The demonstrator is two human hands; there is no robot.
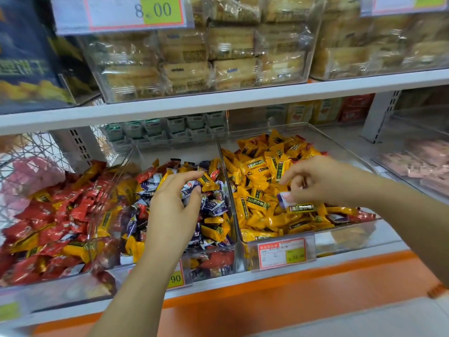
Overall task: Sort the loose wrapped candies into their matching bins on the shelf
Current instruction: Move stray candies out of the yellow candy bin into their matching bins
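Observation:
Three clear bins stand side by side on the lower shelf. The left bin (14,285) holds mostly red candies with some yellow ones. The middle bin (213,268) holds purple-and-white candies mixed with yellow and red ones. The right bin (349,231) holds mostly yellow candies. My left hand (173,210) hovers over the middle bin, fingers loosely curved, holding nothing. My right hand (318,181) is over the right bin and pinches a purple-and-white candy (284,200) in its fingertips.
The upper shelf (218,103) carries clear boxes of wrapped cakes (206,59) just above the bins. Price tags (281,254) hang on the bin fronts. A bin of pink packets (418,164) stands at the right, a wire basket (31,154) at the left. An orange ledge (267,295) runs below.

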